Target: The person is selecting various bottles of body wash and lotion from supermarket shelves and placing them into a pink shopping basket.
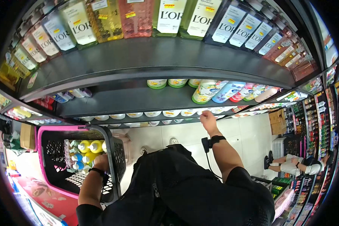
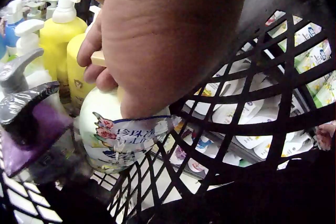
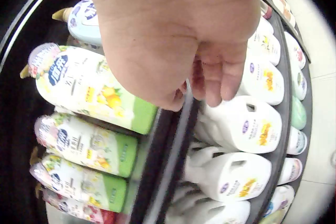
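L hand grips pump neck of cream bottle, inside basket by its right wall, near yellow bottles. R hand is loosely curled, holding nothing, at shelf edge by white jugs. Best to set the bottle upright w/o tipping its neighbours.

White labels on the tall clear plastic bottles, shelved well above the right hand, read "L'OR", the rest cut off. The cream round plastic pump bottle gripped by the left hand bears blue Chinese characters, which are illegible.
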`<control>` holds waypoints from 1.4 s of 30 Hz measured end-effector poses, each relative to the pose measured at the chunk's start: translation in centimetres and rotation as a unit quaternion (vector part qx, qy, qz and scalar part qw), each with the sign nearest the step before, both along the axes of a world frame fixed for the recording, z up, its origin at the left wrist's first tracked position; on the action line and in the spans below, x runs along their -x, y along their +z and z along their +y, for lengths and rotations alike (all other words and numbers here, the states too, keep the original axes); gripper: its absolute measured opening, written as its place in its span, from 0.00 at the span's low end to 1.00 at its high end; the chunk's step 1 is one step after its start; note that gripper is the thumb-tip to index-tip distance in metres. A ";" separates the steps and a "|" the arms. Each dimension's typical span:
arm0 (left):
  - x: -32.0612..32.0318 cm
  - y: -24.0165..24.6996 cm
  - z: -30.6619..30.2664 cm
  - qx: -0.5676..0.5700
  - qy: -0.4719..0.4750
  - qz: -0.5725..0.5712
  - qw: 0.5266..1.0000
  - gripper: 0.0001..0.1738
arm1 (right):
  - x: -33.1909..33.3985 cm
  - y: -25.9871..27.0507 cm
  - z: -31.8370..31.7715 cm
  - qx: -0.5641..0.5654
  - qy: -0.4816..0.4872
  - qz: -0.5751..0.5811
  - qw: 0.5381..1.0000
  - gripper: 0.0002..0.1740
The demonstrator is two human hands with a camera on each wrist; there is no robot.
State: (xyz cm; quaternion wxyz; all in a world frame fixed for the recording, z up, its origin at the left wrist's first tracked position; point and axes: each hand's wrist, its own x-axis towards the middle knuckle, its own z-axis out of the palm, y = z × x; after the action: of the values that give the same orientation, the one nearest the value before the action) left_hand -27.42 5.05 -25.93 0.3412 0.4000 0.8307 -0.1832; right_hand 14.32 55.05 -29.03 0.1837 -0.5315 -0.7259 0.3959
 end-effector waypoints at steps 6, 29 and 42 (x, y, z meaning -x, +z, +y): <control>-0.2 0.2 -0.2 -0.034 -0.011 0.037 0.999 0.16 | 3.3 11.5 -0.3 -0.099 -0.109 0.160 0.976 0.41; 4.6 14.5 2.0 -0.422 0.185 -0.004 0.888 0.18 | 7.7 14.4 1.1 -0.132 -0.074 0.309 0.939 0.57; -6.4 23.8 15.3 -0.656 0.099 -0.104 0.741 0.14 | 6.5 14.4 3.0 -0.135 -0.011 0.217 0.967 0.53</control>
State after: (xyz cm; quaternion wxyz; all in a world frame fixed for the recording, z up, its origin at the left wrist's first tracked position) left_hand -20.97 20.36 -2.13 0.0949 0.4567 0.7397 0.4851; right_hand 7.81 58.05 -14.67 0.4111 -0.4114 -0.7093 0.3983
